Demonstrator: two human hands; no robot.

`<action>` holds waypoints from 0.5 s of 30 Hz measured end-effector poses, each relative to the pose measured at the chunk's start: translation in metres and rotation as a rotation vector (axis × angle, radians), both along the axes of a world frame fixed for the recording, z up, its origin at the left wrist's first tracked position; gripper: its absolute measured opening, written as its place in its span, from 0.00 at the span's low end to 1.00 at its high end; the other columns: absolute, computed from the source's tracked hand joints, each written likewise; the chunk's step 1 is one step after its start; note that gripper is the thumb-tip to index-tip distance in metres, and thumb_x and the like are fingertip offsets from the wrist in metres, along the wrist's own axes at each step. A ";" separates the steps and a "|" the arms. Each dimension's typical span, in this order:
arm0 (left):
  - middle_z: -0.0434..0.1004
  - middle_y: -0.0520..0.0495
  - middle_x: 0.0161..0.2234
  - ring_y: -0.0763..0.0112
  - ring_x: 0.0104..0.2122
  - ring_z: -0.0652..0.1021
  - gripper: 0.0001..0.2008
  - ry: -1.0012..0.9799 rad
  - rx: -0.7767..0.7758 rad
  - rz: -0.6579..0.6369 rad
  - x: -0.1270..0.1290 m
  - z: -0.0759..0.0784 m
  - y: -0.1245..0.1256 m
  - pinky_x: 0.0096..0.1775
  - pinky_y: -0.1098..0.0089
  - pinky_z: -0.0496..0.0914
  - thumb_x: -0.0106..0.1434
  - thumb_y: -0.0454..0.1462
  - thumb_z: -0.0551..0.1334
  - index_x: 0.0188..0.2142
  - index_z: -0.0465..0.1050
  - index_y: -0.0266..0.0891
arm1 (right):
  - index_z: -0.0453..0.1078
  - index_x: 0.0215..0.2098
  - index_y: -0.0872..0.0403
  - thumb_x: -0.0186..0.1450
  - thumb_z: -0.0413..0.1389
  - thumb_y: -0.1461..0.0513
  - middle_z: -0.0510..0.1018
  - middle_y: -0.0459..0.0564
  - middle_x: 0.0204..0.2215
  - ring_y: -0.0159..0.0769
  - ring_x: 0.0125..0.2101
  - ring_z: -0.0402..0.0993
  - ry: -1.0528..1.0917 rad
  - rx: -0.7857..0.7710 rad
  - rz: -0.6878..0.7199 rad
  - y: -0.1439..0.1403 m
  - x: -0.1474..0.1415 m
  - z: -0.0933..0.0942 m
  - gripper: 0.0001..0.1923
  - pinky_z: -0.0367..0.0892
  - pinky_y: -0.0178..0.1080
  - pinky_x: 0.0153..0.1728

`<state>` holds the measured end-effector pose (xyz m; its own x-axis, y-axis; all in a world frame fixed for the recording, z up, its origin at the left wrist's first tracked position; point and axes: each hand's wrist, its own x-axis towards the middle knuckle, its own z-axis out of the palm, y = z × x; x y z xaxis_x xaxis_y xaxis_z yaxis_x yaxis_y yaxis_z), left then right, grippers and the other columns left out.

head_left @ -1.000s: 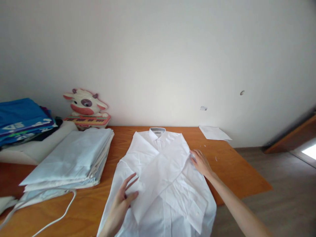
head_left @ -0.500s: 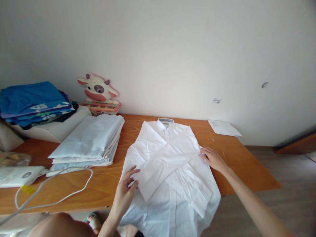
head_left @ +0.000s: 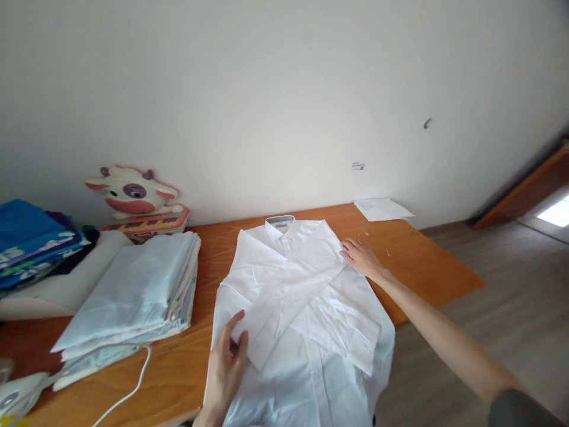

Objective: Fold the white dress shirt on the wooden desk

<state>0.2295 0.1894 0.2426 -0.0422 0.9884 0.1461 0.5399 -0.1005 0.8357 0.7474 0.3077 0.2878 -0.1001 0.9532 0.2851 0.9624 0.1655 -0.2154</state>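
Note:
A white dress shirt (head_left: 302, 308) lies face down on the orange wooden table (head_left: 427, 273), collar toward the wall, both sleeves folded across its back. My left hand (head_left: 226, 367) rests flat on the shirt's lower left side, fingers touching the cuff end of the folded sleeve. My right hand (head_left: 362, 259) presses flat on the shirt's right shoulder edge, where that sleeve folds over. Neither hand grips the cloth. The shirt's tail hangs over the table's near edge.
A stack of folded pale blue cloths (head_left: 133, 290) sits left of the shirt, with a white cord (head_left: 128, 391) in front. Blue folded garments (head_left: 31, 240) and a cow-shaped toy (head_left: 133, 198) stand at the back left. A paper sheet (head_left: 382, 209) lies at the far right corner.
My left hand slid down along the sleeve toward the cuff. My right hand stayed on the right shoulder fold. The camera view swung about.

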 end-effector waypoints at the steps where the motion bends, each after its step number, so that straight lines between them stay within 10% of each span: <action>1: 0.71 0.56 0.26 0.67 0.23 0.71 0.29 0.017 0.003 -0.019 0.000 -0.001 -0.002 0.30 0.68 0.69 0.71 0.51 0.62 0.67 0.72 0.44 | 0.69 0.68 0.53 0.79 0.47 0.50 0.71 0.59 0.69 0.49 0.69 0.65 0.009 0.007 0.048 0.005 -0.009 -0.001 0.26 0.58 0.50 0.71; 9: 0.70 0.56 0.26 0.68 0.25 0.70 0.24 -0.008 -0.013 -0.036 -0.003 0.001 0.000 0.31 0.69 0.67 0.70 0.48 0.62 0.62 0.75 0.44 | 0.52 0.79 0.55 0.77 0.43 0.41 0.50 0.60 0.79 0.52 0.79 0.40 -0.060 -0.145 -0.068 0.013 -0.045 -0.073 0.41 0.38 0.58 0.76; 15: 0.84 0.43 0.48 0.65 0.32 0.79 0.28 -0.117 0.030 0.027 0.011 0.021 -0.002 0.35 0.65 0.74 0.64 0.54 0.69 0.58 0.77 0.44 | 0.57 0.77 0.54 0.76 0.50 0.45 0.52 0.60 0.79 0.55 0.79 0.39 0.038 -0.124 0.021 -0.010 -0.053 -0.038 0.38 0.34 0.64 0.76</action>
